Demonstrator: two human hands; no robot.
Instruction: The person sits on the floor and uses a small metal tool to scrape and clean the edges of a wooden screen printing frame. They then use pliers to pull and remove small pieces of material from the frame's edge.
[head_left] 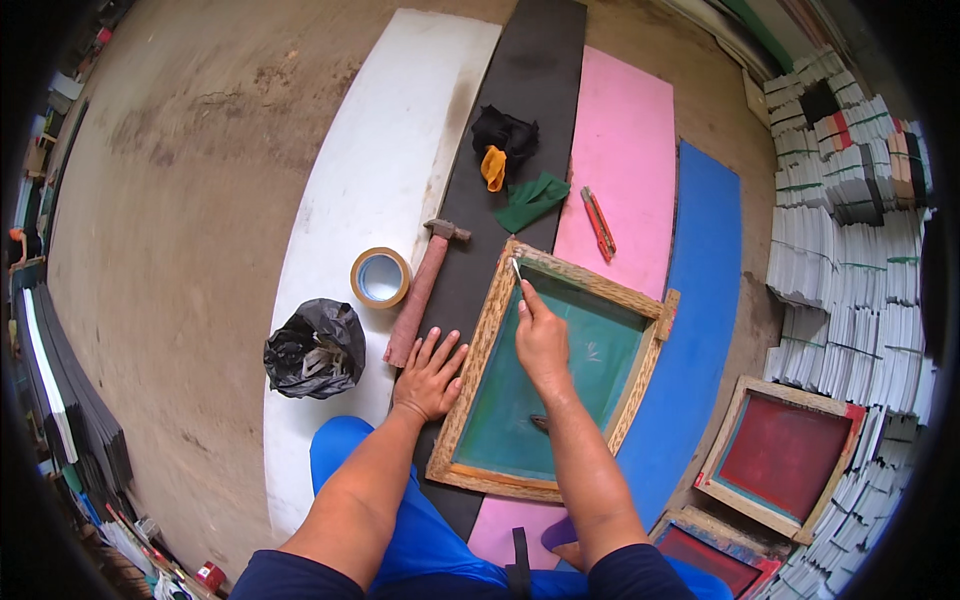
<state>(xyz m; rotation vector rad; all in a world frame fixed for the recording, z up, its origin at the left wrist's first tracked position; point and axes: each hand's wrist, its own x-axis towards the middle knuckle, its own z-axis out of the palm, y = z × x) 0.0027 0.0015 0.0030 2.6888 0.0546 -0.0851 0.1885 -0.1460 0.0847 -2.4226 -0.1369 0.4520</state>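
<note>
The right hand (543, 340) pinches a thin white tool (516, 267) at the far left corner of the wooden-framed screen (484, 335), whose long axis runs away from the body, leaning rightward. Farther from that corner, the left hand (430, 375) lies flat, fingers spread, just outside the screen's left rail.

Teal-green mesh (510, 390) fills a tan wooden frame (590, 281) flecked brown. Left to right come a white sheet (385, 150), black sheet (530, 60), pink sheet (625, 130) and blue sheet (705, 250). The box cutter (598, 225) is red-orange.
</note>
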